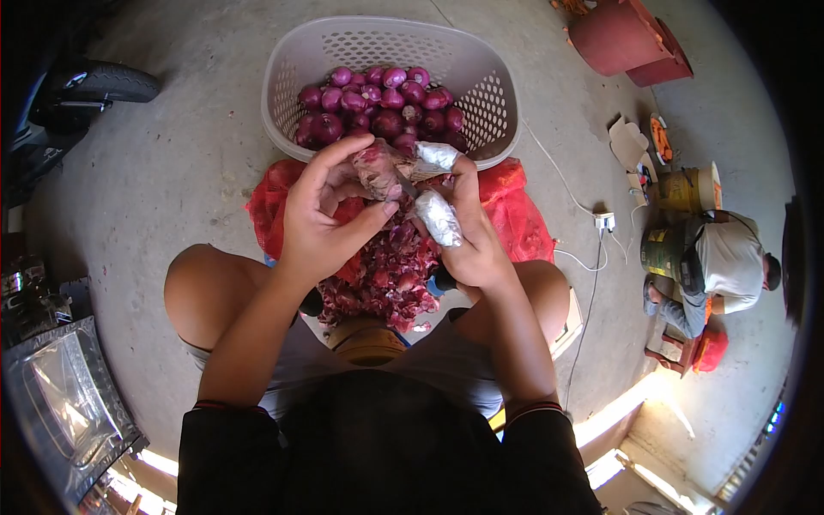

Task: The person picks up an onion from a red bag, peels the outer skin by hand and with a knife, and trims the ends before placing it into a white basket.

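My left hand (324, 206) is wrapped around a red onion (376, 172) with dry, papery skin, held above the skins between my knees. My right hand (477, 236) has white wrapping on its thumb and a finger. It grips a small knife (405, 183) whose short dark blade points at the onion; the handle is mostly hidden by the fingers. Below both hands lies a heap of red onion skins (390, 279) on a red mesh sack (519, 210). Just beyond them, a grey plastic basket (279, 86) holds several peeled purple onions (388, 120).
A white cable with a power strip (605, 221) runs along the concrete floor at right. Another person (728, 257) sits near buckets (687, 189) there. Red tubs (618, 39) stand at the far right, and a motorbike wheel (112, 81) is at left.
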`<state>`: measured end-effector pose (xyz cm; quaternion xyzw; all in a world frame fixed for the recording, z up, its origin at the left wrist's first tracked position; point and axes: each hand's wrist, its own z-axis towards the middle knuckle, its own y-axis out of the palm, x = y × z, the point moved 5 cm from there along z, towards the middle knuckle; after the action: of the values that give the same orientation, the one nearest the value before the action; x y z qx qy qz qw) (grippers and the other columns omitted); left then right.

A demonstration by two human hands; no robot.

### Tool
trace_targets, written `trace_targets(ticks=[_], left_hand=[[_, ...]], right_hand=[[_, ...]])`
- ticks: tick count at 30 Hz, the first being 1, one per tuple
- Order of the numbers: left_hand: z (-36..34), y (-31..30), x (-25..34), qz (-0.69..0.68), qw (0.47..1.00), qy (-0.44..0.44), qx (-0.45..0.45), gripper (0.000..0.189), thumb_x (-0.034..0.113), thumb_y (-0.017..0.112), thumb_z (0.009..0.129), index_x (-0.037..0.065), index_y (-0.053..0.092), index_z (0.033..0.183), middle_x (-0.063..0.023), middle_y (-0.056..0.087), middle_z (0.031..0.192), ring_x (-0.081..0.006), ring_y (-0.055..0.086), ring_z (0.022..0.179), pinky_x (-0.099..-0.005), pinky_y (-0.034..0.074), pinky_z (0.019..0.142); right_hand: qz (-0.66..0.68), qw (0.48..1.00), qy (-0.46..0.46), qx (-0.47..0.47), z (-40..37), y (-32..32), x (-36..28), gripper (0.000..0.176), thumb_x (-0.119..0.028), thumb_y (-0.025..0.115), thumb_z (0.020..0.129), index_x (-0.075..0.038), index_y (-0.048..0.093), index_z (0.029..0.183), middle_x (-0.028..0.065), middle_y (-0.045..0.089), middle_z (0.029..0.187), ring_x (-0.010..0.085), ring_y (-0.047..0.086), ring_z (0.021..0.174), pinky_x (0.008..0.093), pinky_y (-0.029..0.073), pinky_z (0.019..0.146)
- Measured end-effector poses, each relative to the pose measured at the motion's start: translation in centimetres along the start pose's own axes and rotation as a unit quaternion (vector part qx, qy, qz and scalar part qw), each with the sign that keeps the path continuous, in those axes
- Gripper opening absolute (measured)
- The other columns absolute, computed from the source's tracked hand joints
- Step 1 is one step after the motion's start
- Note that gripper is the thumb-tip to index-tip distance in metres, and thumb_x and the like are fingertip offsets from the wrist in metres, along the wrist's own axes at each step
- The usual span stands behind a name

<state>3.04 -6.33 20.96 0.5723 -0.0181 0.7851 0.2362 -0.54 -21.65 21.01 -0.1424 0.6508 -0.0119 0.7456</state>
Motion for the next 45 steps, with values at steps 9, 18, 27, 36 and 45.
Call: trace_targets(ticks=[9, 18, 27, 36, 45], left_hand=[[-0.3, -0.2, -0.1, -0.089, 0.995, -0.031, -0.035, 0.061, -0.014, 0.062, 0.075, -0.005, 0.039, 0.131, -0.0113, 0.055, 0.117, -0.0152, 0.056, 0.103, -0.0298, 0.049, 0.086], [-0.4, -0.2, -0.2, -0.132, 0.986, -0.088, -0.058, 0.061, -0.01, 0.061, 0.078, -0.006, 0.037, 0.133, -0.012, 0.055, 0.117, -0.0162, 0.055, 0.104, -0.031, 0.048, 0.088], [-0.3, 0.0, 0.3, -0.176, 0.97, -0.135, -0.104, 0.062, 0.001, 0.065, 0.078, -0.006, 0.037, 0.133, -0.0128, 0.052, 0.123, -0.0177, 0.051, 0.112, -0.0325, 0.04, 0.098], [-0.3, 0.6, -0.5, -0.295, 0.928, -0.222, -0.049, 0.084, 0.018, 0.069, 0.071, -0.006, 0.026, 0.138, -0.015, 0.05, 0.126, -0.0235, 0.051, 0.114, -0.0351, 0.042, 0.093], [-0.5, 0.8, -0.9, -0.181, 0.956, -0.227, -0.041, 0.069, 0.016, 0.064, 0.079, 0.0, 0.03, 0.137, -0.0084, 0.055, 0.115, -0.0143, 0.053, 0.095, -0.0261, 0.042, 0.072]], right_hand=[[0.046, 0.997, -0.061, -0.026, 0.1, 0.8, -1.0, 0.047, -0.005, 0.051, 0.09, -0.002, 0.026, 0.13, 0.0132, 0.05, 0.118, 0.0167, 0.056, 0.098, 0.0296, 0.042, 0.085], [0.044, 0.994, -0.078, -0.057, 0.0, 0.5, -0.3, 0.045, -0.002, 0.053, 0.087, -0.002, 0.029, 0.125, 0.0156, 0.056, 0.114, 0.0201, 0.058, 0.1, 0.03, 0.042, 0.085], [0.171, 0.985, 0.005, -0.003, 0.0, 0.2, 0.3, 0.032, 0.0, 0.049, 0.087, -0.006, 0.039, 0.117, 0.0051, 0.052, 0.098, 0.0155, 0.053, 0.077, 0.0266, 0.043, 0.069], [0.312, 0.949, 0.013, -0.031, -0.1, 0.6, -0.3, 0.031, -0.007, 0.049, 0.09, -0.012, 0.04, 0.119, -0.002, 0.042, 0.082, 0.0044, 0.036, 0.061, 0.0194, 0.028, 0.049], [0.202, 0.979, 0.03, 0.02, -0.2, 0.5, 0.3, 0.035, -0.001, 0.05, 0.088, -0.004, 0.039, 0.121, 0.0063, 0.051, 0.105, 0.0132, 0.048, 0.097, 0.0248, 0.038, 0.087]])
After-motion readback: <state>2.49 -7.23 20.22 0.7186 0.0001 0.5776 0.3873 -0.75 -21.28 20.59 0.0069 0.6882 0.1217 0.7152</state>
